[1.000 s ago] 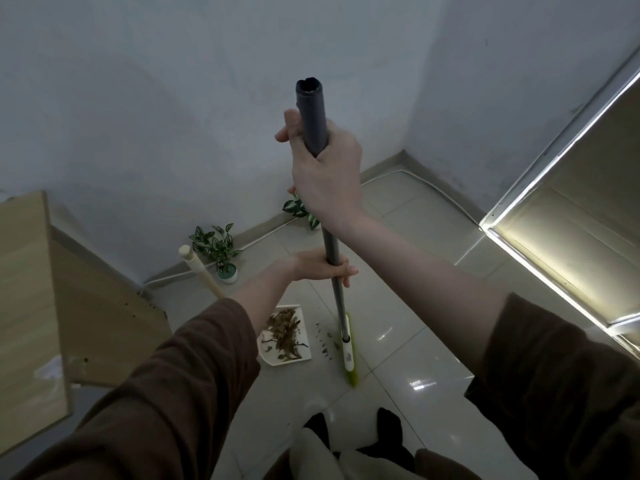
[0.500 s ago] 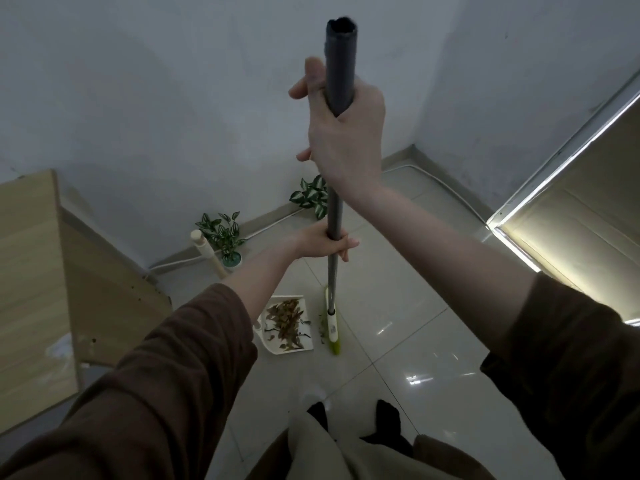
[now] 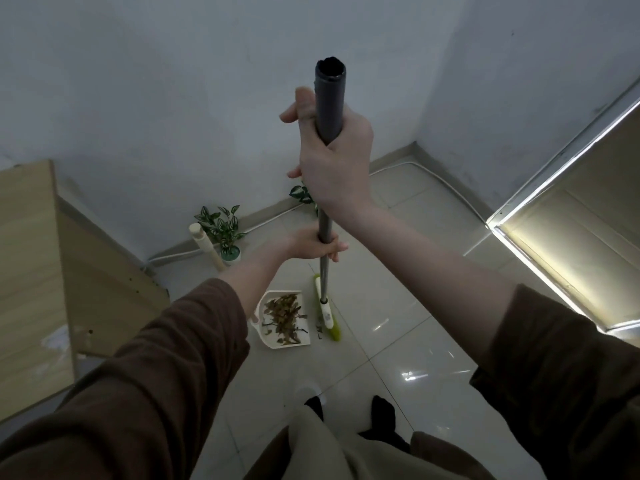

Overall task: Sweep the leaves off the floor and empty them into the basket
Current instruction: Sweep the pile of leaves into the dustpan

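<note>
A: What sits at the far left?

B: A wooden desk (image 3: 27, 271) against the wall, and just past it a small potted plant (image 3: 221, 230) on the floor (image 3: 398, 299), with a pale dustpan handle (image 3: 204, 242) rising in front of the plant.

A: And the leaves?

B: Most of the leaves (image 3: 284, 318) lie heaped in the white dustpan (image 3: 277, 342), which rests flat on the tiles. A few scraps (image 3: 319, 330) lie on the floor between the pan's right edge and the broom head (image 3: 327, 311).

A: Where is the broom head?

B: Down on the floor just beside the dustpan, green and white, edge-on to the camera.

A: The hands?

B: The left hand (image 3: 311, 245) is wrapped around the thin lower part of the broom handle (image 3: 329, 98), fingers curled closed. The right hand (image 3: 337, 161) grips the thick grey upper part, near the open top end, fist tight. The handle stands nearly upright.

A: Farther right?

B: A second plant (image 3: 301, 195) peeks out behind the right hand, and a lit panel (image 3: 571, 244) glows at the edge.
</note>
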